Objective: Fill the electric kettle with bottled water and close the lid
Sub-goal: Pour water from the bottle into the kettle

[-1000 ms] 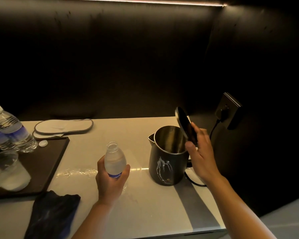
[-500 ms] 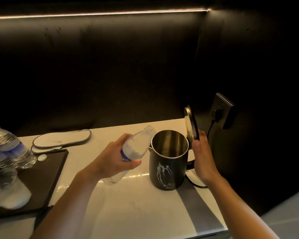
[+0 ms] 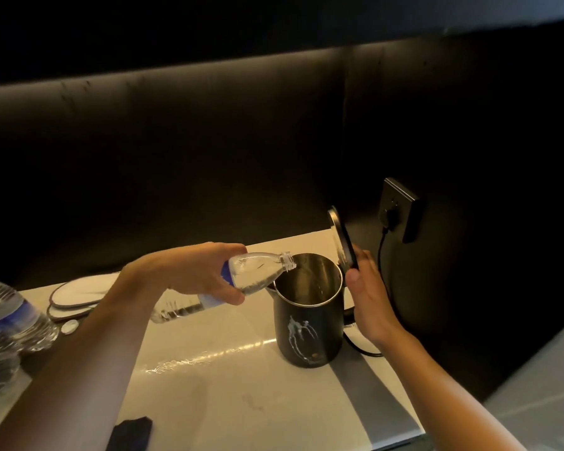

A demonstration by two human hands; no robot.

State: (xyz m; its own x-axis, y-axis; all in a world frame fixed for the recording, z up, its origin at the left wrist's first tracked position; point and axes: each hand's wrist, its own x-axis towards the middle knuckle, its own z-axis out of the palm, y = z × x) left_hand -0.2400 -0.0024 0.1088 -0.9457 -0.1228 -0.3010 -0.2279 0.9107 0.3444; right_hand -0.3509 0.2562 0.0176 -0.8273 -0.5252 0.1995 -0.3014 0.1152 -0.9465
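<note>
A black electric kettle (image 3: 308,333) with a white drawing on its side stands on the pale counter (image 3: 235,392). Its round lid (image 3: 341,237) is swung up on the right, and my right hand (image 3: 367,292) holds that lid upright from behind. My left hand (image 3: 192,271) grips a clear uncapped water bottle (image 3: 258,271) with a blue label. The bottle is tipped almost level, its mouth just over the kettle's open steel rim. Whether water is flowing I cannot tell.
More water bottles (image 3: 10,320) stand at the left edge, a white cap (image 3: 69,327) beside them. Slippers (image 3: 79,296) lie behind my left arm. The kettle's cord (image 3: 383,255) runs to a wall socket (image 3: 399,208). A dark cloth (image 3: 129,434) lies at the front.
My left hand has lifted the bottle from the counter, tipped it and brought its mouth over the kettle's rim. My right hand has kept the lid up.
</note>
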